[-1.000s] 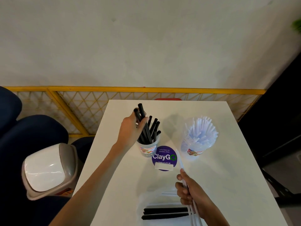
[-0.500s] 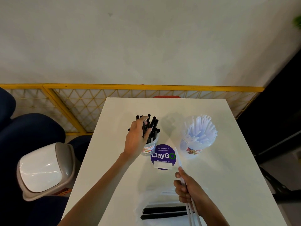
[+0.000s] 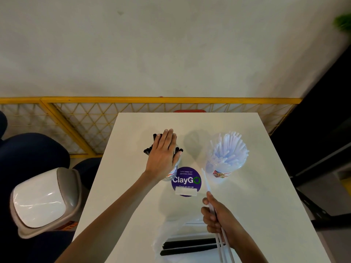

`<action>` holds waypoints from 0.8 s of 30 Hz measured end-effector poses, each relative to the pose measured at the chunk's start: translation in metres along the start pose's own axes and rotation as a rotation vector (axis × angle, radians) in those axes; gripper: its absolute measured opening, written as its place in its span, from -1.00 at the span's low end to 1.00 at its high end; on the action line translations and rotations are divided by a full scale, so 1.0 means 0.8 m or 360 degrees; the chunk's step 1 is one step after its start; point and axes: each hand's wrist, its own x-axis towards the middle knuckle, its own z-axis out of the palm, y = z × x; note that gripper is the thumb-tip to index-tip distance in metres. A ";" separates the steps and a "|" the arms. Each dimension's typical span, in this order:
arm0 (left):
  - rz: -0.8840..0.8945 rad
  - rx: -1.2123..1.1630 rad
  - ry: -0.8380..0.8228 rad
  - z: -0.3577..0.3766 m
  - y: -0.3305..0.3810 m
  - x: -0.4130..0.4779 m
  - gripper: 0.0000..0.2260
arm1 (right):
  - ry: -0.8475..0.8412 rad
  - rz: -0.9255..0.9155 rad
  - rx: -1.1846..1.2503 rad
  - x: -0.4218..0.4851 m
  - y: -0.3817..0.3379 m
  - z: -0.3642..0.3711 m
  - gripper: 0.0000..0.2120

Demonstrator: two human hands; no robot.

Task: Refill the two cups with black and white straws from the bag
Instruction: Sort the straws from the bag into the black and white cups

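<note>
left hand (image 3: pixel 163 154): centre of the frame, fingers straight and together, palm laid flat on the tops of the black straws (image 3: pixel 147 151).
black straws: upright in the left cup (image 3: pixel 171 175); tips show past the hand's left and right edges.
left cup: clear, mostly hidden under the hand, touching the upper left edge of the sticker (image 3: pixel 186 181).
right hand (image 3: pixel 218 219): lower right of centre, fingers curled round the held straws (image 3: pixel 206 184), a few white ones slanting up-left to the sticker's right edge and down out of the bottom of the frame.
right cup (image 3: pixel 220 174): clear, right of centre, packed with white straws (image 3: pixel 229 149) that fan outward.
bag (image 3: pixel 158 242): clear plastic, bottom centre on the counter (image 3: pixel 256 215), just left of the right hand.
bagged straws (image 3: pixel 186 243): black, lying flat inside the bag.
sticker: round, purple, reads "ClayGo", below and between the cups.
bin (image 3: pixel 43 200): lower left, white lid, beside the counter.
railing (image 3: pixel 76 100): yellow, across the middle behind the counter.
</note>
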 end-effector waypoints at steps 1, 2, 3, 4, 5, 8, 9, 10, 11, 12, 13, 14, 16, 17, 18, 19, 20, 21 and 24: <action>-0.0005 0.0016 -0.0018 -0.002 0.000 0.001 -0.41 | -0.0002 -0.0001 0.0002 0.000 0.000 0.000 -0.65; -0.0012 0.0009 -0.0025 -0.004 0.000 0.002 -0.41 | -0.0006 0.0000 0.0007 0.001 0.000 0.001 -0.65; -0.0013 -0.0010 -0.0024 -0.004 0.000 0.002 -0.41 | -0.0011 0.0000 0.0012 0.001 0.000 0.001 -0.65; 0.0001 -0.0028 -0.0037 -0.003 0.002 0.001 -0.42 | -0.0016 -0.0001 0.0015 0.000 -0.001 0.003 -0.65; 0.0033 -0.0029 -0.0055 -0.001 0.003 0.000 -0.42 | -0.0021 -0.0002 0.0012 0.000 -0.001 0.004 -0.66; 0.0105 0.0002 -0.0124 0.003 0.005 0.002 -0.37 | -0.0022 -0.0016 -0.0020 -0.004 -0.003 0.007 -0.67; 0.0100 -0.0021 -0.0149 0.003 0.004 0.004 -0.36 | -0.0020 -0.0022 -0.0030 -0.006 -0.004 0.007 -0.67; 0.0087 -0.0061 -0.0159 0.002 0.003 0.006 -0.36 | -0.0019 -0.0025 -0.0035 -0.007 -0.004 0.007 -0.68; 0.0073 -0.0111 -0.0125 0.001 0.004 0.007 -0.36 | -0.0020 -0.0031 -0.0036 -0.009 -0.004 0.007 -0.68; 0.0063 -0.0195 -0.0061 -0.003 0.008 0.008 -0.38 | -0.0021 -0.0044 -0.0035 -0.011 -0.005 0.006 -0.68; 0.0061 -0.0310 0.0019 -0.010 0.014 0.005 -0.41 | -0.0025 -0.0058 -0.0038 -0.013 -0.006 0.006 -0.68; 0.0067 -0.0451 0.0123 -0.018 0.023 0.002 -0.46 | -0.0029 -0.0073 -0.0042 -0.014 -0.007 0.005 -0.67; 0.0022 -0.0771 0.0284 -0.036 0.046 -0.010 -0.56 | -0.0043 -0.0094 -0.0052 -0.018 -0.010 0.004 -0.67; -0.0057 -0.0960 0.0289 -0.047 0.060 -0.018 -0.59 | -0.0053 -0.0100 -0.0059 -0.019 -0.011 0.004 -0.67; -0.0178 -0.1177 0.0232 -0.055 0.075 -0.027 -0.61 | -0.0062 -0.0103 -0.0065 -0.020 -0.012 0.004 -0.67; -0.0320 -0.1414 0.0132 -0.061 0.088 -0.037 -0.64 | -0.0070 -0.0106 -0.0073 -0.021 -0.014 0.005 -0.68; -0.0466 -0.1665 -0.0007 -0.067 0.102 -0.046 -0.69 | -0.0079 -0.0108 -0.0078 -0.024 -0.016 0.006 -0.69; -0.0597 -0.1870 -0.0159 -0.068 0.115 -0.055 -0.76 | -0.0090 -0.0113 -0.0085 -0.026 -0.017 0.007 -0.71; -0.0819 -0.2092 -0.0657 -0.065 0.145 -0.076 -0.86 | -0.0100 -0.0118 -0.0141 -0.033 -0.020 0.007 -0.67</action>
